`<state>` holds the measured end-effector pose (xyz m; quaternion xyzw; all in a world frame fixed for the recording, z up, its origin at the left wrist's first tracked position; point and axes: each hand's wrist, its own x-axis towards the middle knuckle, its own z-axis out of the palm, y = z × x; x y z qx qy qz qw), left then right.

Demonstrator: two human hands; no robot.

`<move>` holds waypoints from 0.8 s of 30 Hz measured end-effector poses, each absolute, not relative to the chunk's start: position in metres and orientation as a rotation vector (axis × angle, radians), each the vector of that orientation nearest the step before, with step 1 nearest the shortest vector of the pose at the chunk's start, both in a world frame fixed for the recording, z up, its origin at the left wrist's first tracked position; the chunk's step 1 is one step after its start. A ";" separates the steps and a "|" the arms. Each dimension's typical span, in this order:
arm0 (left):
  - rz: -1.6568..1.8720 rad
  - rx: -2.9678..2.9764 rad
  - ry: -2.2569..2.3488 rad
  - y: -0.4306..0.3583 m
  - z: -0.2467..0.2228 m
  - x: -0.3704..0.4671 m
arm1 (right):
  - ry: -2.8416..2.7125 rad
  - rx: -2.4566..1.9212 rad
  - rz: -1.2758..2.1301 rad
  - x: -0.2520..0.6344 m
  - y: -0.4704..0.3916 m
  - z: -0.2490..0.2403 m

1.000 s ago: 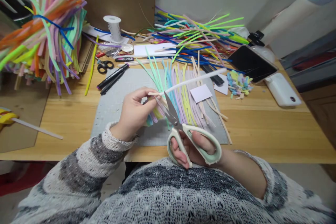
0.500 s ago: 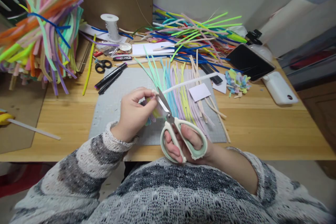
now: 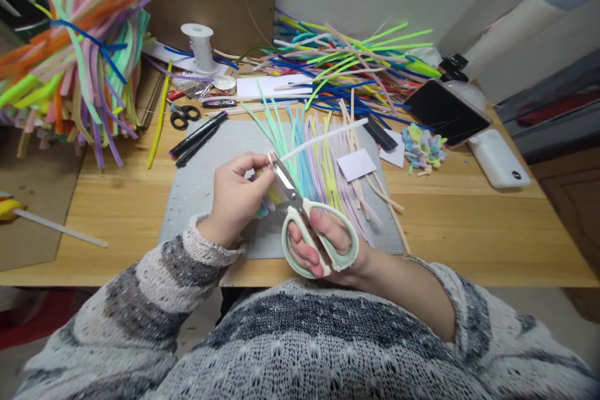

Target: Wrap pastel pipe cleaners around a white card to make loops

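My left hand [image 3: 240, 190] pinches a white pipe cleaner [image 3: 323, 139] near one end; its free length slants up to the right. A few short pastel pieces [image 3: 265, 205] show beneath those fingers, partly hidden. My right hand [image 3: 328, 244] is wrapped round the handles of white-and-green scissors [image 3: 294, 197], whose blades reach the pipe cleaner right beside my left fingertips. Below them, mint, blue, lilac, yellow and peach pipe cleaners [image 3: 307, 165] lie in rows on a grey cutting mat [image 3: 197, 200]. A small white card [image 3: 356, 165] rests on those rows.
A large tied bundle of pipe cleaners [image 3: 89, 56] stands at the left, and a loose heap [image 3: 347, 56] lies at the back. Black markers [image 3: 199, 137], small black scissors [image 3: 184, 116], a spool [image 3: 199, 47], cut scraps [image 3: 424, 147], a phone [image 3: 447, 114] and a white device [image 3: 499, 156] surround the mat.
The scissors and my right hand have shifted left and slightly up, and the blades have come closer together at the white pipe cleaner. Its free end has dipped left. My left hand moved slightly.
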<state>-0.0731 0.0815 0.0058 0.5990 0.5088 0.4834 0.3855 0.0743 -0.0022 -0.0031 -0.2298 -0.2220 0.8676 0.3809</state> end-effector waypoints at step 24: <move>1.051 1.679 1.163 0.082 0.005 -0.078 | -1.597 -2.760 0.309 0.288 -0.034 0.012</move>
